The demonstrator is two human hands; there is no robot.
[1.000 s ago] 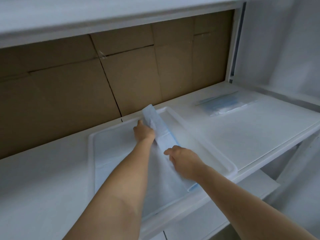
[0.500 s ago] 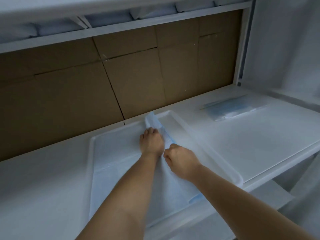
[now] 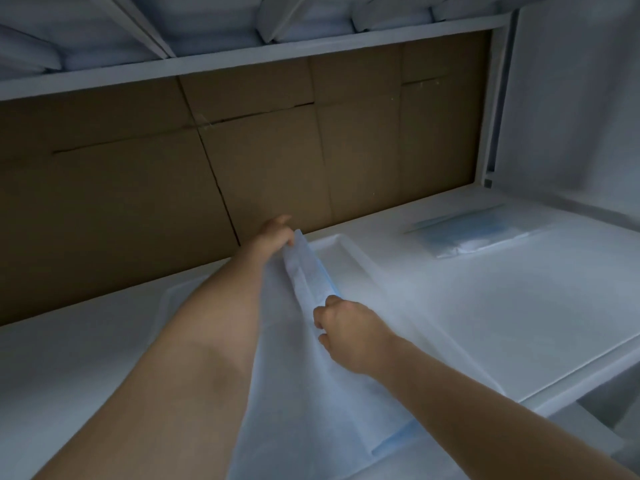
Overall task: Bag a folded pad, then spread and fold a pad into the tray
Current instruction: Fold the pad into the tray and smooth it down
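Note:
A pale blue-white pad (image 3: 304,382) is lifted off the white tray (image 3: 349,251), hanging in a long crease from my two hands. My left hand (image 3: 275,233) pinches the pad's far end, raised near the cardboard wall. My right hand (image 3: 349,332) grips the fold lower down, fingers curled round the edge. The pad drapes toward me and hides most of the tray; only the tray's far right corner shows. A clear bag (image 3: 471,233) with a folded blue pad inside lies on the shelf at the right.
The white shelf (image 3: 502,306) runs left and right, its front edge at the lower right. A brown cardboard wall (image 3: 173,174) closes the back. An upper shelf with packed white bundles (image 3: 311,19) hangs overhead. A white side wall (image 3: 571,116) stands at the right.
Both hands have lifted the pad from the tray. My left hand rose and moved away toward the back wall; the pad now hangs stretched between the hands instead of lying pressed flat.

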